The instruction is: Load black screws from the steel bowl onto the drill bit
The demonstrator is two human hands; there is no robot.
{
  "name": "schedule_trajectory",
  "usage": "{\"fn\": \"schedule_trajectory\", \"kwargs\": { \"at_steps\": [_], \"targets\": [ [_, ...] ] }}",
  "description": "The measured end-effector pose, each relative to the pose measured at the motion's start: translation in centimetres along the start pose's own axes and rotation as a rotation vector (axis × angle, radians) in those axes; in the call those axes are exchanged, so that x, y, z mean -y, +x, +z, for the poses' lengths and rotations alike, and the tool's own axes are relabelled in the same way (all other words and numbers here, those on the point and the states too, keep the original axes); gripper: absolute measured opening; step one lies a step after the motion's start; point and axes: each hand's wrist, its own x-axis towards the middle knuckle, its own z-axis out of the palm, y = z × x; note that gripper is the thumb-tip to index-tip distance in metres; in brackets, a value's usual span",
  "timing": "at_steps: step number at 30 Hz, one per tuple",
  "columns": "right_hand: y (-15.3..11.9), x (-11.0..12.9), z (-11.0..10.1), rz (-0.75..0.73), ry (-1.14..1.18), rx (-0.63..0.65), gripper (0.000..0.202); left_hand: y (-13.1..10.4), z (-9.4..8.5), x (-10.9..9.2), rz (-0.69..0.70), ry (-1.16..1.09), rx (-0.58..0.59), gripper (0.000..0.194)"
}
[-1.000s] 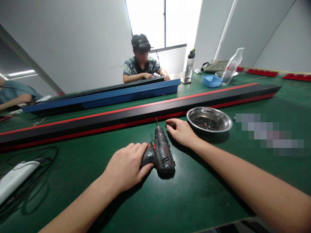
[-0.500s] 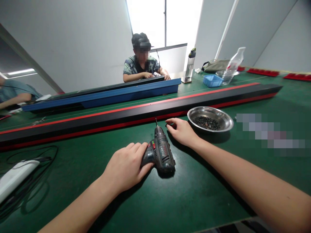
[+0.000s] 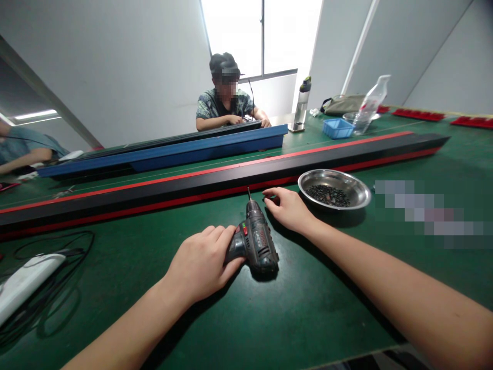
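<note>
Pale walls (image 3: 134, 61) and a bright window (image 3: 285, 36) stand beyond the green table (image 3: 308, 318), well ahead of my hands. My left hand (image 3: 202, 262) is wrapped around the handle of a dark drill (image 3: 260, 246), which lies just to the right of my knuckles with one side turned up and its bit (image 3: 249, 194) pointing away from me. I cannot tell whether the bit's tip touches the long black and red bar (image 3: 215, 180) that runs crosswise ahead of both hands.

My right hand (image 3: 288, 208) rests just to the right of the bit, apart from the drill, thumb and forefinger curled near each other; I cannot tell whether they pinch anything small. Just beyond and right of that hand sits a metal bowl (image 3: 360, 192) with small dark pieces (image 3: 327, 195) in it. Well to the left of my grip lie a white power strip (image 3: 34, 282) and loose black cables (image 3: 57, 303). Farther ahead, past the bar, a co-worker (image 3: 208, 108) sits behind a long blue bar (image 3: 208, 151); a blue tray (image 3: 338, 134) and a clear bottle (image 3: 372, 105) stand beyond the bowl.
</note>
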Motion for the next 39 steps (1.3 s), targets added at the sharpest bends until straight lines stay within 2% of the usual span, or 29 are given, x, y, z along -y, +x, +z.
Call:
{"fn": "schedule_trajectory", "kwargs": {
  "at_steps": [30, 39],
  "targets": [
    [0.24, 0.11, -0.04, 0.004, 0.009, 0.005, 0.029, -0.12, -0.28, -0.14, 0.006, -0.05, 0.043, 0.043],
    [0.01, 0.37, -0.14, -0.001, -0.004, 0.007, 0.027, -0.05, -0.11, -0.3, -0.006, 0.004, 0.0, 0.046]
  ]
}}
